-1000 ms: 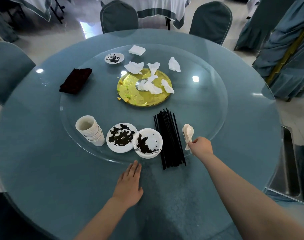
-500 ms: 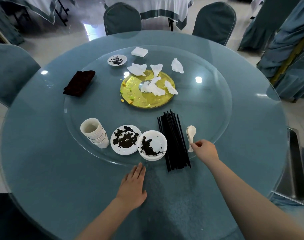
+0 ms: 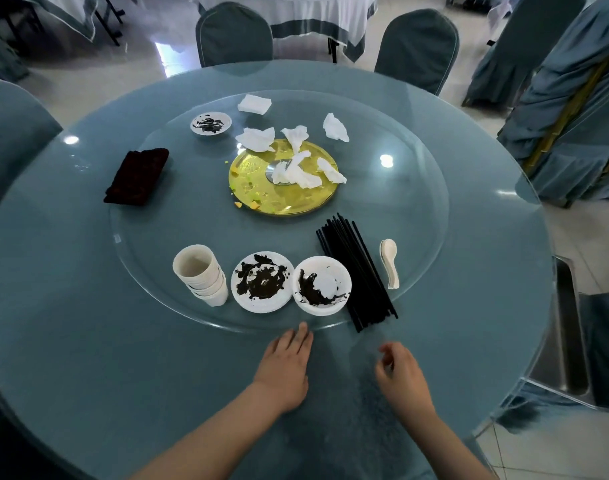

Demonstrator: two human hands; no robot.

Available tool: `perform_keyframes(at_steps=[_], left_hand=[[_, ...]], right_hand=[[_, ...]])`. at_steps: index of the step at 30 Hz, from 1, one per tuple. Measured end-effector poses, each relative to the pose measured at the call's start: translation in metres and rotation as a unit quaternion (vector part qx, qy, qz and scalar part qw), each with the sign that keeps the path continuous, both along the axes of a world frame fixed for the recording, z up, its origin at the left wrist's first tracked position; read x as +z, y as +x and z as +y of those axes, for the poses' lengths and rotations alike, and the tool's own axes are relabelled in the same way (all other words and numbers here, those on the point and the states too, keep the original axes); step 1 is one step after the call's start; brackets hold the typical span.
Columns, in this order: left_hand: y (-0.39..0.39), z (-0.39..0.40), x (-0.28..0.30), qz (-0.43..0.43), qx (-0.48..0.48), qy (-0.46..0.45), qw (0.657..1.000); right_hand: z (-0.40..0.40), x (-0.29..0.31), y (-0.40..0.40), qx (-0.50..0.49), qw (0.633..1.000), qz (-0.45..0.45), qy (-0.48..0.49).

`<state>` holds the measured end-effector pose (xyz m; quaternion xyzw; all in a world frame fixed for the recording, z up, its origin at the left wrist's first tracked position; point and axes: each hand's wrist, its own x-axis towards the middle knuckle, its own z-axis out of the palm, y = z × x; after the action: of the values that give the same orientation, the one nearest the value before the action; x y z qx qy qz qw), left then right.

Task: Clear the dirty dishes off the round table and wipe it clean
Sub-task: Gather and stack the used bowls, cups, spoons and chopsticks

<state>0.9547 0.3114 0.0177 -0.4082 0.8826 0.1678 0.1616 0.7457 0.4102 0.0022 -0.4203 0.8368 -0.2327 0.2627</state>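
Note:
On the glass turntable (image 3: 417,188) of the round blue table (image 3: 88,341) stand a stack of white cups (image 3: 201,273), a sauce-smeared plate (image 3: 262,281), a dirty white bowl (image 3: 321,285), a bundle of black chopsticks (image 3: 355,268) and stacked white spoons (image 3: 389,263). Farther back lie a small dirty dish (image 3: 211,123), crumpled napkins (image 3: 296,171) over a gold plate (image 3: 261,188), and a dark red cloth (image 3: 136,176). My left hand (image 3: 285,365) rests flat on the table, fingertips at the turntable's rim. My right hand (image 3: 400,372) hovers near it, fingers loosely curled, holding nothing.
Blue-covered chairs (image 3: 233,32) ring the table, with another at the far right (image 3: 417,46) and one at the left (image 3: 12,133). A steel cart or bin (image 3: 566,341) stands at the table's right edge. Draped chairs (image 3: 573,116) crowd the right side.
My right hand let go of the spoons and pulled back toward me, off the turntable. The spoons lie beside the chopsticks. My left hand has stayed put.

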Motion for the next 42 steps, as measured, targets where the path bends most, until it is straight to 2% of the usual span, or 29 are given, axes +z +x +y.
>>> perform_keyframes(at_steps=[5,9,14,18,26,32,42], left_hand=[[-0.031,-0.014,0.003,0.093,-0.029,0.087,0.991],[-0.018,0.003,-0.001,0.158,-0.012,0.081,0.984],[0.041,0.010,-0.015,0.164,0.088,0.058,0.981],[0.080,0.004,-0.015,0.163,0.199,0.048,0.965],[0.106,0.001,-0.011,0.193,0.277,0.010,0.941],[0.112,0.000,-0.009,0.218,0.295,-0.018,0.930],[0.127,-0.016,0.004,0.259,0.318,-0.051,0.911]], right_hand=[[0.001,-0.003,0.007,0.086,0.995,0.026,0.032],[-0.006,0.001,0.014,0.144,0.985,0.025,0.090],[-0.010,0.004,0.022,0.181,0.974,0.032,0.131],[-0.017,0.012,0.027,0.228,0.964,0.067,0.120],[-0.048,0.029,0.061,0.426,0.884,0.145,0.128],[-0.079,0.034,0.085,0.457,0.867,0.170,0.101],[-0.092,0.041,0.089,0.462,0.868,0.161,0.089]])
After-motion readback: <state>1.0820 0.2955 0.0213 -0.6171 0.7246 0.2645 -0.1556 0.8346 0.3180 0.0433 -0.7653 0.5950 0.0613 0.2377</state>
